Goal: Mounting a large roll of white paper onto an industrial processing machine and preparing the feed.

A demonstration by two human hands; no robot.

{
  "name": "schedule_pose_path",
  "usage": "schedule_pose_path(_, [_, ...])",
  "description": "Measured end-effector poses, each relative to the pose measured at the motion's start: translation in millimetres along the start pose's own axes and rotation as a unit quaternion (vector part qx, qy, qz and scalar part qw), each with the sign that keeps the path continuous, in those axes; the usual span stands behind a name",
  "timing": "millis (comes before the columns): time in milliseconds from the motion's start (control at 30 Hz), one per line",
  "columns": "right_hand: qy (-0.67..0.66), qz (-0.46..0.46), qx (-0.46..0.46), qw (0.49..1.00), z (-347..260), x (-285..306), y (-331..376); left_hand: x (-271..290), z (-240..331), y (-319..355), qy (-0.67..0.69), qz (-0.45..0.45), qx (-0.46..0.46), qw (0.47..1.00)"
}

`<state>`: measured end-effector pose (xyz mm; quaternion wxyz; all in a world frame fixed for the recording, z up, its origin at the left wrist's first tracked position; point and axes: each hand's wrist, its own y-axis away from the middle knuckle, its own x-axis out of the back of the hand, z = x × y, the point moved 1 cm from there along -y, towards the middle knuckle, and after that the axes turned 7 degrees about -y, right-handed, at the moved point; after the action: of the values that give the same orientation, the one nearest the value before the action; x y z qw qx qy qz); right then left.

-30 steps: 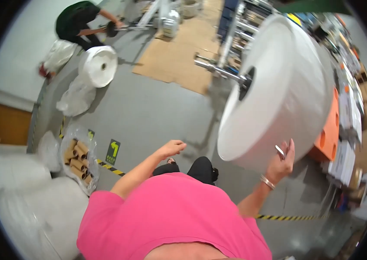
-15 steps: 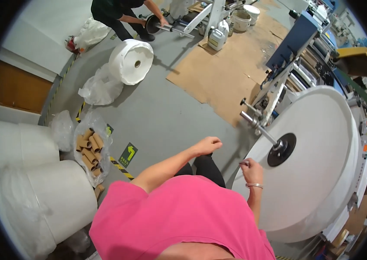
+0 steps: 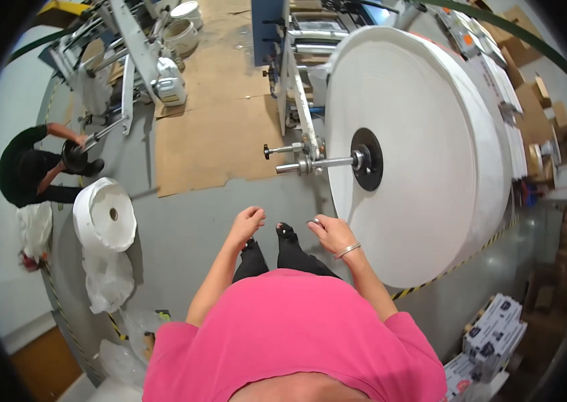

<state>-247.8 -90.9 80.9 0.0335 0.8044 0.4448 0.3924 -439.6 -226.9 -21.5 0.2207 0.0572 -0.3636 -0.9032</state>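
Large paper roll (image 3: 424,154) mounted upright on its metal shaft (image 3: 334,162), to the person's right. A black disc (image 3: 374,161) is already fitted at the core, and the shaft's near end meets a white arm (image 3: 302,100) of the machine. The right hand (image 3: 338,236) is nearest the roll, apparently just clear of its face — its grip curled round a small metal item (image 3: 313,221), too small to identify. The left hand (image 3: 249,220) has its grip loosely closed, nothing visible within. Farther left, a co-worker (image 3: 22,164) handles a rod (image 3: 104,130); a smaller roll (image 3: 86,218) stands unmounted on the floor (image 3: 183,228) — how much work remains cannot be told.
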Motion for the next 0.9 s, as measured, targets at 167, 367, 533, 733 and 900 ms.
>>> schedule_pose_path(167, [0.037, 0.070, -0.046, 0.996, 0.2, -20.8, 27.0, -11.5, 29.6, -19.4, -0.099, -0.077, -0.096, 0.987])
schedule_pose_path(367, [-0.025, 0.150, -0.130, 0.980, -6.4, -18.2, 32.4, 13.0, 8.3, -16.6, -0.187, -0.073, -0.118, 0.972])
schedule_pose_path(533, [-0.110, 0.224, -0.121, 0.961, -6.9, 4.0, 45.4, 33.8, 5.8, 6.5, -0.256, -0.069, -0.170, 0.949])
schedule_pose_path(733, [-0.004, 0.149, -0.020, 0.989, -36.1, -15.6, -2.2, 83.0, -14.0, 26.3, -0.139, 0.028, -0.113, 0.983])
schedule_pose_path(900, [-0.060, 0.034, 0.021, 0.997, -76.1, -50.5, -22.8, 90.8, -9.1, 39.0, -0.130, 0.061, -0.131, 0.981])
